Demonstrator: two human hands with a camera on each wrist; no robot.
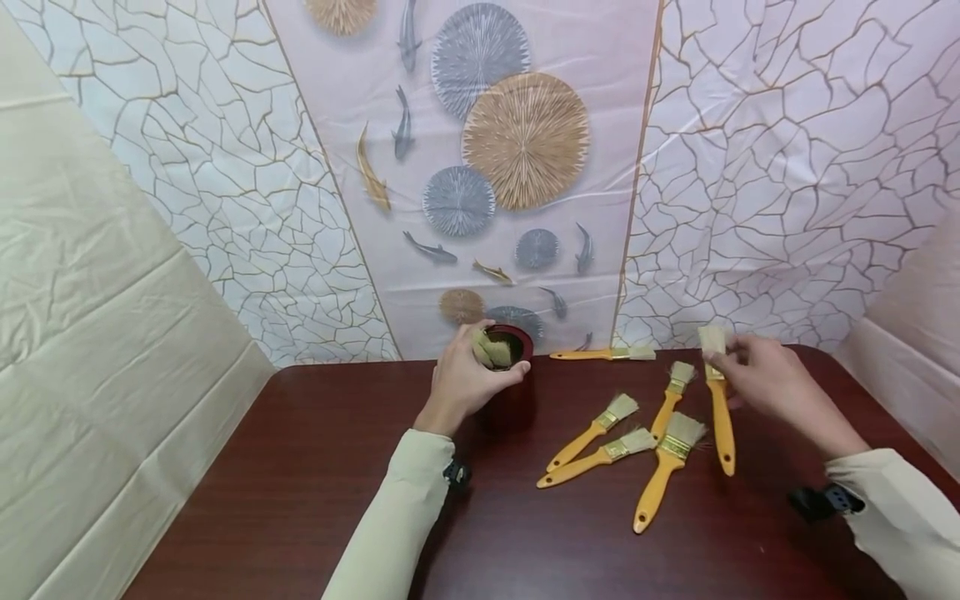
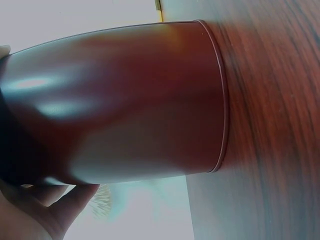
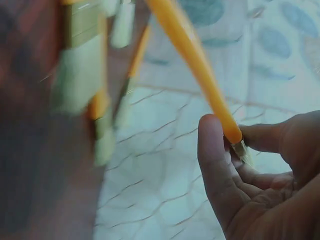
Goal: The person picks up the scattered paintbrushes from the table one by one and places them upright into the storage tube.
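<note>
**Left hand on the red cup, right hand pinching a brush**

The left hand [image 1: 467, 379] wraps the rim of a dark red cylindrical cup [image 1: 512, 392] standing upright on the dark wooden table [image 1: 300, 483], near its far edge. Its fingers curl round the near side of the cup while the thumb lies along the rim. Pale bristles [image 1: 491, 350] show inside the cup's mouth. In the left wrist view the cup's glossy wall [image 2: 130, 100] fills the frame, with fingertips [image 2: 65, 200] pressed against it.

The right hand [image 1: 765, 379] holds a yellow-handled flat paintbrush with pale bristles [image 1: 718, 400] at its metal band, pinched between thumb and curled fingers, bristle end pointing away from the person and the handle end towards them. The right wrist view shows the thumb [image 3: 215, 160] and fingers closed on the brush just where the handle meets the band.

Four more yellow-handled brushes [image 1: 637, 442] lie loose on the table between the two hands, close together, some touching. A fifth [image 1: 600, 354] lies apart by the patterned backdrop [image 1: 510, 150], just right of the cup.
</note>
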